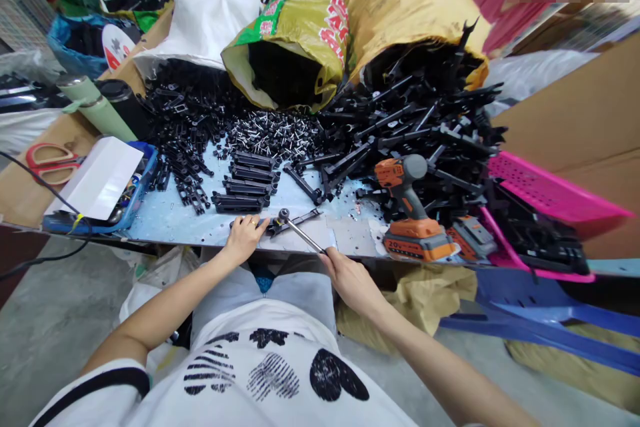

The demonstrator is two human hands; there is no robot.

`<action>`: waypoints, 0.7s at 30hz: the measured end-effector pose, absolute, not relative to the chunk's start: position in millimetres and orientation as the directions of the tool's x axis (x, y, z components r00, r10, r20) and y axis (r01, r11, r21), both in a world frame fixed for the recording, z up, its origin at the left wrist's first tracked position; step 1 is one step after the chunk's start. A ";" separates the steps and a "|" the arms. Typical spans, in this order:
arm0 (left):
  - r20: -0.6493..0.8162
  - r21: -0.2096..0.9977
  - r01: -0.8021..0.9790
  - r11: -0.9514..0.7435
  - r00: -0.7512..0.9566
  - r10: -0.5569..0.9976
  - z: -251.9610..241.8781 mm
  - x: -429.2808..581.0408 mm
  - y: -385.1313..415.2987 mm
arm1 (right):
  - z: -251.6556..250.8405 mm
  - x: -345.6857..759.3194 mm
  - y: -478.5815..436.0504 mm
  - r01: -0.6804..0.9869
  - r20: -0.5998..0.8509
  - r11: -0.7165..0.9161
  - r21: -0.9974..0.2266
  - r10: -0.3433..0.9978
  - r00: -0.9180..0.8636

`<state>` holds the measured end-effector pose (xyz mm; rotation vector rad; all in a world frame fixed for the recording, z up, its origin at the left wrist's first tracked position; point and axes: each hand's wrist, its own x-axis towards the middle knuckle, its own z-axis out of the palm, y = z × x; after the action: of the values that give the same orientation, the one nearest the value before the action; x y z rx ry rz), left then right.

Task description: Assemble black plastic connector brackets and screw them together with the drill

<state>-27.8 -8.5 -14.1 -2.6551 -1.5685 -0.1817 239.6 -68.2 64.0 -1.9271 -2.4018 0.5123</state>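
At the table's front edge, my left hand [245, 238] is closed over a black plastic part [303, 218], whose slim right end sticks out past the fingers. My right hand [350, 280] grips the handle of a ratchet wrench [305, 237]. The wrench's round head rests on or just above the black part, close to my left fingertips; contact is not clear. Just behind my left hand lies a row of black plastic bars [247, 185], side by side. Beyond them spreads a heap of small silver screws [275, 137].
An orange and grey cordless drill [407, 207] stands at the right, beside a spare battery [473, 237] and a pink basket [555, 190]. Black parts [420, 123] pile up behind. Left are a blue tray [145, 173], red scissors [55, 163] and a green bottle [97, 110]. Sacks line the back.
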 end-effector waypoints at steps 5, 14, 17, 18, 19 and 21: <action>0.084 0.035 0.897 -0.440 0.436 0.896 -12.6 -29.5 5.9 | 57.1 272.5 -20.8 0.996 0.080 0.012 -0.084 0.997 -0.005; 0.220 0.185 0.795 -0.577 0.539 0.813 33.6 -55.1 -13.9 | 53.9 214.9 19.6 0.628 -0.079 0.748 -0.217 0.628 -0.775; 0.312 0.364 0.577 -0.731 0.664 0.680 61.7 -63.9 -43.6 | 69.3 208.5 0.1 0.393 -0.006 0.773 -0.498 0.450 -0.893; 0.355 0.453 0.473 -0.756 0.682 0.639 67.1 -62.4 -54.2 | 72.4 204.6 -9.6 0.281 0.049 0.750 -0.599 0.384 -0.922; 0.404 0.536 0.362 -0.763 0.683 0.609 69.5 -58.4 -64.6 | 73.1 198.5 -20.2 0.168 0.107 0.708 -0.686 0.327 -0.939; 0.461 0.669 0.233 -0.706 0.614 0.640 65.8 -45.2 -83.0 | 65.7 178.8 -40.6 0.040 0.197 0.587 -0.808 0.334 -0.922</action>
<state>-45.2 -83.0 65.8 -3.3066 -0.9949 -1.3842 178.8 -40.6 65.7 -0.3042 -2.4915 1.2568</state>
